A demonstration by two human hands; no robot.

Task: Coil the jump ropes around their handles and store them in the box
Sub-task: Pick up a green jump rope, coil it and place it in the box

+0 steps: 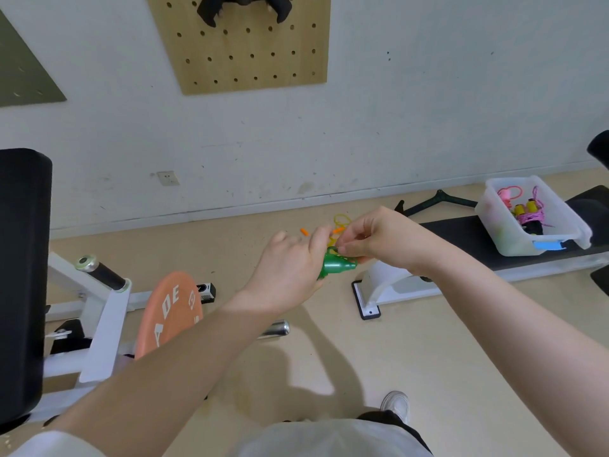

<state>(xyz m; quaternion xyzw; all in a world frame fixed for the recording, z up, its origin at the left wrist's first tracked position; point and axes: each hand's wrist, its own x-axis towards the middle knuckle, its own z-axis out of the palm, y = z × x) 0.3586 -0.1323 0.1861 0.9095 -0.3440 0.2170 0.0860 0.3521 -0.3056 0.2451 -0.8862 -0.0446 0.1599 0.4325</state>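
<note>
While a weight bench (461, 232) is stretched along the floor at three o'clock, its pad is used as a shelf for the clear plastic box (504, 232), kept within reach so that finished ropes can be dropped in — a pink rope (530, 216), already wound round its yellow handles, is seen inside. At centre frame a green handle (337, 264) is gripped in the curled fingers of the left hand (290, 268), evidently held steady as a spool. Just beside it, at one o'clock, the cord at the handle's tip is pinched by the right hand (379, 239), probably to guide a turn. Beyond the knuckles, at twelve o'clock, loose yellow rope (342, 220) with orange ends is left on the floor — not yet coiled.
</note>
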